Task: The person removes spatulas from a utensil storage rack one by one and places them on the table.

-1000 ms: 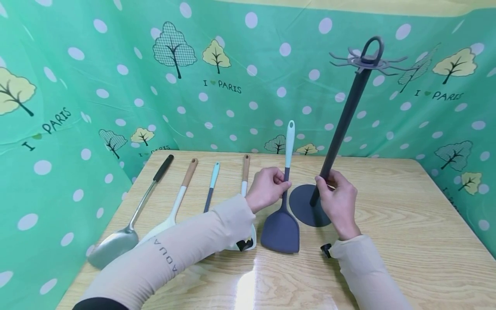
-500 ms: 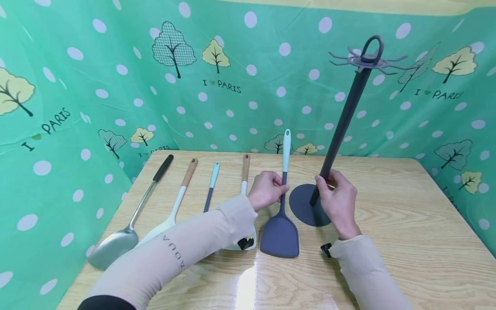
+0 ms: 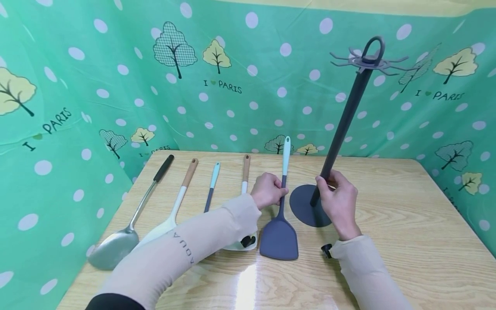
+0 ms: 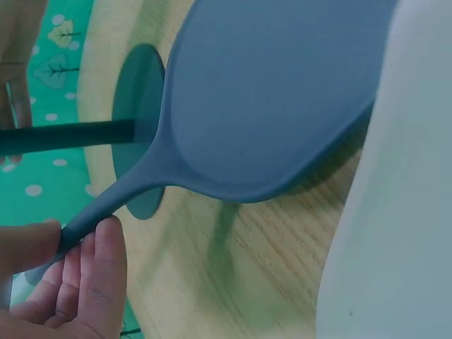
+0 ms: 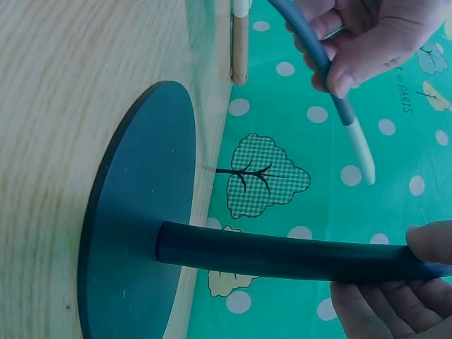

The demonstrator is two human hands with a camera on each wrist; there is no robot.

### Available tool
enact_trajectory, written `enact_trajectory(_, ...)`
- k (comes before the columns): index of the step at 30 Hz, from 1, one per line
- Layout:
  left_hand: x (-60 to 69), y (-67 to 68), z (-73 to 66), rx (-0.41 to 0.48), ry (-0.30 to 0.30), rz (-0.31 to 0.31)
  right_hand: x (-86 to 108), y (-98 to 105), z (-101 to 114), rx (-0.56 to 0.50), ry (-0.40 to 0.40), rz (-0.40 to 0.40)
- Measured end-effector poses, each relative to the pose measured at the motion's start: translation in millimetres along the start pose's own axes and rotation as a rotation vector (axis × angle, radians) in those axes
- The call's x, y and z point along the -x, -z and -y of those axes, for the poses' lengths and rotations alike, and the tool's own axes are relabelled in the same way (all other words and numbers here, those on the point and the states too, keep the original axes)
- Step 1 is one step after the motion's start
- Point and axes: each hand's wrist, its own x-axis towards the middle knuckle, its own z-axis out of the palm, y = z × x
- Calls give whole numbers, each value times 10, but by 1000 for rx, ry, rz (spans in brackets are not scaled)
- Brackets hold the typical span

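My left hand pinches a dark grey spatula by the neck, between thumb and fingertips. Its light blue handle end points to the back, its wide blade towards me. In the left wrist view the spatula blade casts a shadow on the wood; whether it touches the table I cannot tell. To its right stands a black utensil stand with a round base and a ring of hooks on top. My right hand holds the stand's pole low down, fingers and thumb around it.
Left of the spatula lie several utensils: a steel turner with a black handle, a white one with a wooden handle, one with a blue handle, and another wooden-handled one. My left sleeve covers parts of them. A green curtain hangs behind.
My left hand has lowered the spatula and drawn it slightly towards me; its handle tip sits lower and a little further left. The right hand and the stand stay in place.
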Motion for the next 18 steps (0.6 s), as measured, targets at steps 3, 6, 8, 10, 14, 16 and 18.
enact_trajectory(3, -42, -2, 20, -24, 17, 10, 4, -7, 5, 3, 2, -1)
enact_trajectory(6, -88, -7, 30, -26, 45, 19, 3, -5, 1, 8, 3, 0)
enact_trajectory(8, -116, -6, 41, -18, 65, 22, 1, -6, 1, 11, 3, 1)
enact_trajectory(10, -139, -1, 50, -8, 84, 23, -1, -7, 0, 8, 4, 1)
enact_trajectory(14, -172, 3, 71, -2, 109, 39, -4, -7, -3, 0, 8, -5)
enact_trajectory(16, -178, 1, 83, -10, 122, 49, -4, -7, -5, 0, 7, -4)
enact_trajectory(18, -184, -1, 97, -28, 132, 51, -2, -8, -1, 3, 3, 0)
